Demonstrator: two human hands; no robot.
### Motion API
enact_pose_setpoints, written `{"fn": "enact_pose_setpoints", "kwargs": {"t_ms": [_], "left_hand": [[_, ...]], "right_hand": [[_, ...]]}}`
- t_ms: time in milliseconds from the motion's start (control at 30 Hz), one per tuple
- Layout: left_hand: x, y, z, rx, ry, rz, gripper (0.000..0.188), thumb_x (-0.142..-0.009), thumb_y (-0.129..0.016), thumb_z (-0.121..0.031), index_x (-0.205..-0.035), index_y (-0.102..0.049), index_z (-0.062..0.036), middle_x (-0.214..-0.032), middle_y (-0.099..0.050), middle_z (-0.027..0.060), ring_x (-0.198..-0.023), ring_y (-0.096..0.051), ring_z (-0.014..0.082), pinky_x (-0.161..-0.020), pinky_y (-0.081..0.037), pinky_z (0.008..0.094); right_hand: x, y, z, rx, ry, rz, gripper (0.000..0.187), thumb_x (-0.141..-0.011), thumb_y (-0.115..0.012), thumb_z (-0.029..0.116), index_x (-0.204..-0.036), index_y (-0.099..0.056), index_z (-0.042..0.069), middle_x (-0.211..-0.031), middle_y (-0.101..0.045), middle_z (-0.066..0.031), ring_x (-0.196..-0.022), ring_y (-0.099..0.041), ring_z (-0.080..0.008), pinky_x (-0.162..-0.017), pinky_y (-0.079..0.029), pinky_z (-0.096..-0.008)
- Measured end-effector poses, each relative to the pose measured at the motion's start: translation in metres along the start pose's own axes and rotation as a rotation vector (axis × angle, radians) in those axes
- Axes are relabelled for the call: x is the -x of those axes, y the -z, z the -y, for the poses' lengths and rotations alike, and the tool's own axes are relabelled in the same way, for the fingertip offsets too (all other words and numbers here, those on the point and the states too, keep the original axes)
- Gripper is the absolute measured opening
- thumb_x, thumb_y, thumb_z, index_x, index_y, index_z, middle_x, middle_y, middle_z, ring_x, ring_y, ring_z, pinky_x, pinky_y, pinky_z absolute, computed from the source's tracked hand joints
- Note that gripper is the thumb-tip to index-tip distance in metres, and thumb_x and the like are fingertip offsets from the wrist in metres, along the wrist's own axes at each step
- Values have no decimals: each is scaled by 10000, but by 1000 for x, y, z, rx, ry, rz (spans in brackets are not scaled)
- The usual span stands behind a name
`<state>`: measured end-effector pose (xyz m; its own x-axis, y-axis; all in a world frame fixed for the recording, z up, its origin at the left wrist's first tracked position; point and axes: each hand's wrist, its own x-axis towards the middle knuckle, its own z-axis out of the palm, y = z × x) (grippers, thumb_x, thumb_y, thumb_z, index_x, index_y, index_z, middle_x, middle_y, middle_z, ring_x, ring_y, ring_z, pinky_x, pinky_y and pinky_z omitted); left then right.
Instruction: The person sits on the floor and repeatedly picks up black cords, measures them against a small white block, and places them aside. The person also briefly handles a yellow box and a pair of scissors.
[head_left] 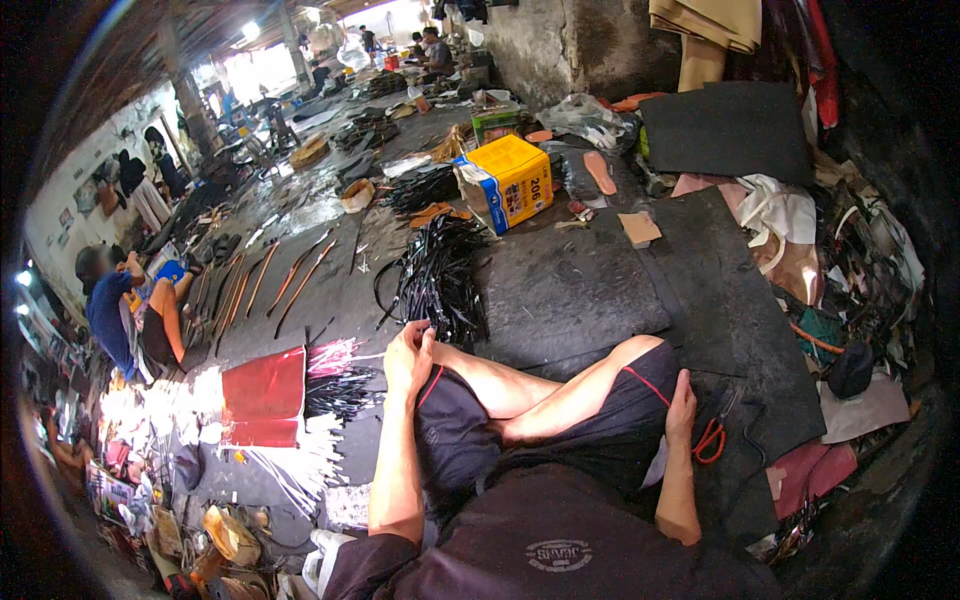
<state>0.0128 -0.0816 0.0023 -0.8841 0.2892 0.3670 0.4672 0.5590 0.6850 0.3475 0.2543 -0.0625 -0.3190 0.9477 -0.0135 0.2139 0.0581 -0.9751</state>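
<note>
My left hand (pixel 408 362) is raised by my left knee, its fingers curled together at the near end of a heap of glossy black strips (pixel 440 285). What they pinch is too small to make out. A thin pale strip (pixel 369 356) reaches toward this hand from a bundle of pink strips (pixel 332 357). Against the outer side of my right knee lies my right hand (pixel 681 407), fingers stretched out along the dark shorts and nothing visible in it. Scissors with orange handles (pixel 709 442) lie on the floor beside it.
A dark red sheet (pixel 263 398) covers part of the strips, above white strips (pixel 310 465). Ahead stands a yellow box (pixel 515 185) near dark flat sheets (pixel 570 290). Scraps (pixel 785 225) pile up at right. Another person (pixel 125 310) sits at far left, near long brown strips (pixel 262 275).
</note>
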Motion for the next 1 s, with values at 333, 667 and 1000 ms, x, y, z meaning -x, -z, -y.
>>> {"fn": "enact_pose_setpoints", "kwargs": {"t_ms": [333,667,1000], "left_hand": [[14,29,-52,-28,-146,40,270,-938,-642,-256,-1130,-679,-69,-892,-708,145,-860,-687,293,-787,-533,396],[-9,104,-20,807,58,176,371,-1029,-554,-276,-1313,-603,-41,-1011,-700,45,-917,-624,95,-894,-481,263],[40,141,38,832,328,139,460,-1020,-574,-302,-1395,-517,-43,-1033,-679,24,-984,-623,121,-872,-477,277]], "right_hand": [[-70,48,-114,-341,-122,85,563,-1039,-461,426,-1348,-544,-37,-1341,-584,-183,-1222,-553,-291,-1059,-409,-378],[-4,67,-207,567,560,-213,363,-937,-588,202,-1247,-602,14,-1141,-639,-173,-1105,-579,-366,-987,-457,-449],[-18,99,-165,909,520,-441,410,-955,-605,349,-1216,-632,33,-1252,-596,-177,-1174,-549,-369,-996,-424,-495]]}}
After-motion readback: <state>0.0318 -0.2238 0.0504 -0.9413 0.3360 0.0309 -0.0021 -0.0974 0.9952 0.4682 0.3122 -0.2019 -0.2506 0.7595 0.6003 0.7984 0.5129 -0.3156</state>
